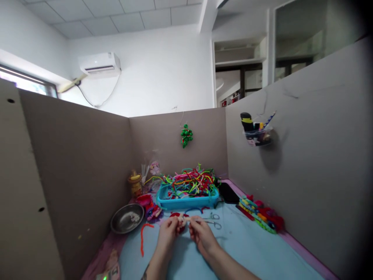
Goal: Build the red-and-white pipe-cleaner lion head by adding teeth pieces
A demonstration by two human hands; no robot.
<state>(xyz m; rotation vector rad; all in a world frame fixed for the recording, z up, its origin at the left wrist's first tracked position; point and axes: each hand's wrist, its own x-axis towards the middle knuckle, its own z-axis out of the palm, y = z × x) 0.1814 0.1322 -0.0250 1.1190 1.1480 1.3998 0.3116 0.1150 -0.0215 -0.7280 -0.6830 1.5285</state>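
Forearms rise from the bottom edge over the light blue desk (247, 249). The left hand (168, 233) and the right hand (203, 234) meet just above it, each with its fingers closed in a pinch on one end of a pale pipe cleaner (186, 219). This short piece has its long axis across the view, left to right and about level. Its right end points toward the scissors (216, 224), which lie on the desk just behind the right hand. A red pipe cleaner (142, 237) lies curved on the desk left of the left hand, and a steel bowl (127, 218) sits beyond it. Farther back a blue tray (186, 202) holds a heap of coloured pipe cleaners, with a black phone (229, 193) just beside it on the right. A yellow bottle (135, 183) stands near the left wall; any print on it is too small to read. On the back cardboard wall (163, 136) hangs a green ornament (186, 136).
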